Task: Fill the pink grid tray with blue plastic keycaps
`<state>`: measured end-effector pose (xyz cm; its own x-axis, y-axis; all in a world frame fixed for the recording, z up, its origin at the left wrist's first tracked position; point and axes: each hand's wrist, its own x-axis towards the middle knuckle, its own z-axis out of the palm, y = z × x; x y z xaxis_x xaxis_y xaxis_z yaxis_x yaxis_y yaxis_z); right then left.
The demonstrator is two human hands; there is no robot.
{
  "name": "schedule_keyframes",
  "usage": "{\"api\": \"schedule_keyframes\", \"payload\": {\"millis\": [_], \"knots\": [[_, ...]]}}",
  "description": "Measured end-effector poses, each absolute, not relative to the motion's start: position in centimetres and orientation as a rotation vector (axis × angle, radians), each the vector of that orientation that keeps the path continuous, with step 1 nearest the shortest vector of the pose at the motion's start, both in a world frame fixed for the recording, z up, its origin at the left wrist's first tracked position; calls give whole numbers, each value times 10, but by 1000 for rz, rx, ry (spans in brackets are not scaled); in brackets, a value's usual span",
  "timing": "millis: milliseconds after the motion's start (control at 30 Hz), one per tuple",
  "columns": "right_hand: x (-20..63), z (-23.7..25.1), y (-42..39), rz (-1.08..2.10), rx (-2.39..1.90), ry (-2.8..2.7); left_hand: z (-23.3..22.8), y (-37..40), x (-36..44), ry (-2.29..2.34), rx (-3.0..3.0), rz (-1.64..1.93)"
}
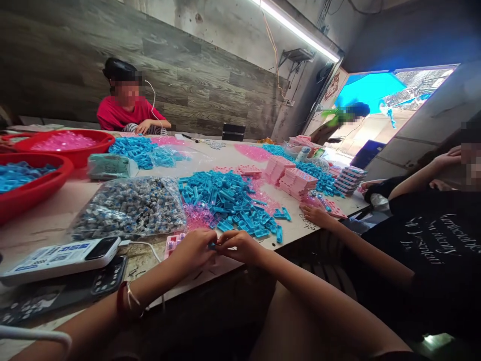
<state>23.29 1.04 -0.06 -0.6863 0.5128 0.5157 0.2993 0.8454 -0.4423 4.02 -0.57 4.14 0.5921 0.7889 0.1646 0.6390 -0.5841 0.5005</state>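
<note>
A dim workroom with a grey wood-grain wall across the upper left of the frame, a strip light point(296, 30) running along the top, and a bright doorway at upper right. A pale table point(48, 220) fills the left and centre, crowded with small plastic parts.

At lower centre, the left hand point(193, 249) and the right hand point(240, 246) meet fingertip to fingertip at the table's near edge. Both are curled narrow around a small blue piece point(213, 245), pinched between them; most of it is hidden by the fingers. Just left of the hands lies a pink tray point(173, 244), partly covered by the left hand.

Directly behind the hands spreads a heap of blue pieces point(229, 200) over clear pink ones. To its left lies one clear bag of grey-blue parts point(130, 208). At lower left sit a white device point(62, 258) with a cable and one dark calculator point(63, 291) in front of it. Two red basins point(22, 185) stand at the left edge, one with blue parts, the farther with pink. Stacks of pink trays point(296, 181) stand at centre right.

Two other people are at the table: a person in a red top point(130, 113) at the far side, upper left, and a person in a black shirt point(424, 245) on the right, whose hand point(315, 215) rests on the table edge.
</note>
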Motion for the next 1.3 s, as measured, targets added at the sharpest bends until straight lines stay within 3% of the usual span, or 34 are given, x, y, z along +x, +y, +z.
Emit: {"api": "schedule_keyframes", "payload": {"millis": [1000,1300], "knots": [[227,-8,6,310,-689,-2331,38,1,34,1248,2451,485],[230,-12,6,414,-678,-2269,33,4,35,1109,2439,569]]}}
